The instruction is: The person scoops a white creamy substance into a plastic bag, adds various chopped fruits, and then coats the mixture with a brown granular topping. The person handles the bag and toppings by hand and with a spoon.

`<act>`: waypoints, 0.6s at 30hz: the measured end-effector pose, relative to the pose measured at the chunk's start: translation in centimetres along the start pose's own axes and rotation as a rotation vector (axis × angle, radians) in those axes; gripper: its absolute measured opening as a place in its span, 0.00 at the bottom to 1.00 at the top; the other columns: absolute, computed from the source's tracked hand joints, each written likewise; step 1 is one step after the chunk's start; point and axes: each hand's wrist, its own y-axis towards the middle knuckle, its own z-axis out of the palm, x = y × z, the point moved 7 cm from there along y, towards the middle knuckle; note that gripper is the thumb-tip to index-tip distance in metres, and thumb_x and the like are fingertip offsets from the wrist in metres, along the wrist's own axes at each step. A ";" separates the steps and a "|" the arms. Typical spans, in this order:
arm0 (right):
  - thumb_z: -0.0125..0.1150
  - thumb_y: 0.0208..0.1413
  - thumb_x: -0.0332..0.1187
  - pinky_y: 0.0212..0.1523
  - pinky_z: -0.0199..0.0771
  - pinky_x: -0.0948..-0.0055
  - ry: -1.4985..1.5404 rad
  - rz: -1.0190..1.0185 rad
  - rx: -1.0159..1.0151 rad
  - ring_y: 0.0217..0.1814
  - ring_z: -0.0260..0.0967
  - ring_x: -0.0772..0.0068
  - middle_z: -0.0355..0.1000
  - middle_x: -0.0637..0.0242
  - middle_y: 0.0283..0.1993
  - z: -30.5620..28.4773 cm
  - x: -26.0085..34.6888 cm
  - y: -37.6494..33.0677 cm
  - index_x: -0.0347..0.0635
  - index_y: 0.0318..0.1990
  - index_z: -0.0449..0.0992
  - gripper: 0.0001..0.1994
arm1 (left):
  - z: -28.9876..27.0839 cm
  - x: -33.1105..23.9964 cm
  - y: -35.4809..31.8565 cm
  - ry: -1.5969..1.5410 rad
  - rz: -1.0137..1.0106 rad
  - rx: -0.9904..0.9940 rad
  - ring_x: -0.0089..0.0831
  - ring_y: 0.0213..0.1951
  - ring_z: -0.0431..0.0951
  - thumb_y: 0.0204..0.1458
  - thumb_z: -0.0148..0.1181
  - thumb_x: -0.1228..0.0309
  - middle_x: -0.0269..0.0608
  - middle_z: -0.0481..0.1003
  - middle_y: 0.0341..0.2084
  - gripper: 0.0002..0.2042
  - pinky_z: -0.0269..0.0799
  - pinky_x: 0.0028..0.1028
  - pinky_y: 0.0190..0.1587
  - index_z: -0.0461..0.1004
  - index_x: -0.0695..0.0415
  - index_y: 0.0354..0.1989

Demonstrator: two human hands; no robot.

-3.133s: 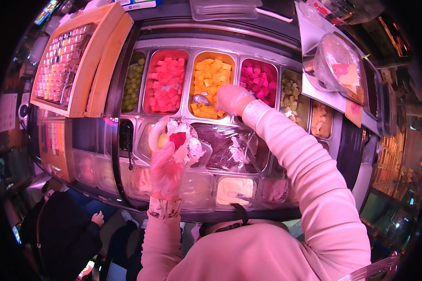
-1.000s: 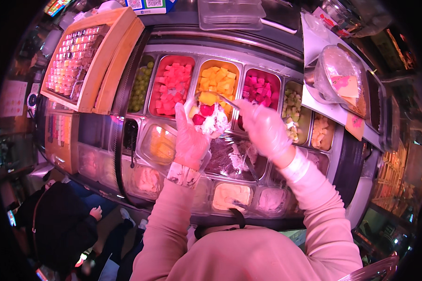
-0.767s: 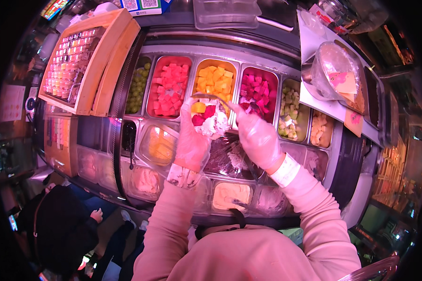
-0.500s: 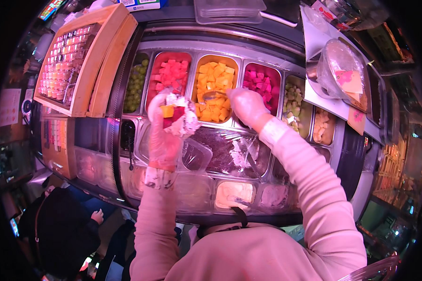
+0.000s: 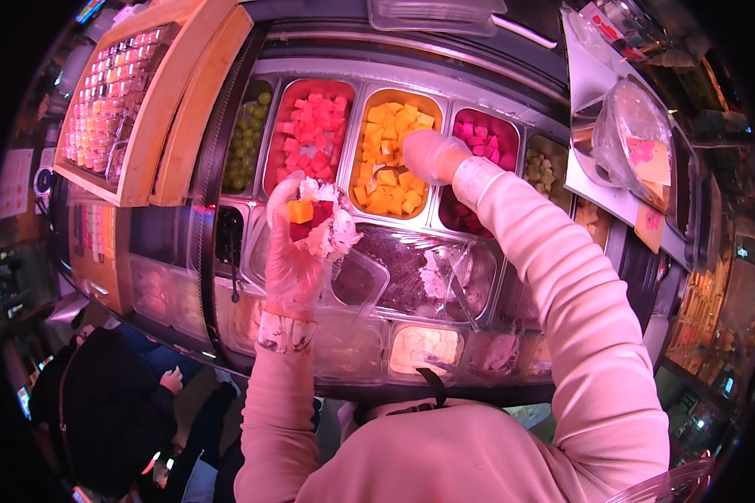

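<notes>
While your right hand [image 5: 430, 157] is hanging over the right side of the yellow pan [image 5: 403, 95], its fingers are curling together and seem to be pinching a spoon [image 5: 384, 174], though your hand is hiding most of the handle. The spoon's bowl looks to be lying in the yellow cubes [image 5: 394, 116], left of those fingers and a little nearer to you. The pan's long side is running near to far, and your right hand is the closer one to its cubes. Your left hand [image 5: 294, 264] is curling around the creamy treat [image 5: 337, 230], with the thumb bending up on the far side. That treat is sitting to the left of the spoon and nearer to you, just by the near end of the pink cubes [image 5: 310, 126]. On its far left part, one yellow piece [image 5: 299, 210] is resting beside a red bit [image 5: 320, 211].
</notes>
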 end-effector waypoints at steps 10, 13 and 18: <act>0.67 0.54 0.33 0.34 0.80 0.58 0.634 -0.167 -0.172 0.35 0.80 0.52 0.81 0.54 0.33 5.6 -7.5 -1.4 0.37 0.35 0.85 0.09 | 0.3 1.8 0.5 -0.007 -0.015 0.002 0.52 0.61 0.76 0.63 0.64 0.49 0.46 0.72 0.61 0.30 0.83 0.55 0.54 0.64 0.43 0.70; 0.65 0.54 0.28 0.30 0.75 0.62 1.424 -0.077 -0.416 0.29 0.75 0.59 0.78 0.57 0.27 5.4 -5.8 -6.2 0.33 0.29 0.81 0.07 | -1.0 2.0 0.8 -0.057 0.023 -0.134 0.49 0.61 0.76 0.64 0.64 0.50 0.41 0.73 0.61 0.27 0.83 0.57 0.54 0.65 0.40 0.69; 0.59 0.53 0.20 0.28 0.67 0.66 1.468 0.190 -0.543 0.24 0.70 0.67 0.75 0.59 0.23 1.6 -2.8 -12.1 0.32 0.26 0.79 0.05 | -1.0 3.3 1.6 -0.121 0.129 -0.144 0.49 0.62 0.76 0.66 0.63 0.53 0.45 0.74 0.61 0.23 0.80 0.60 0.56 0.70 0.40 0.67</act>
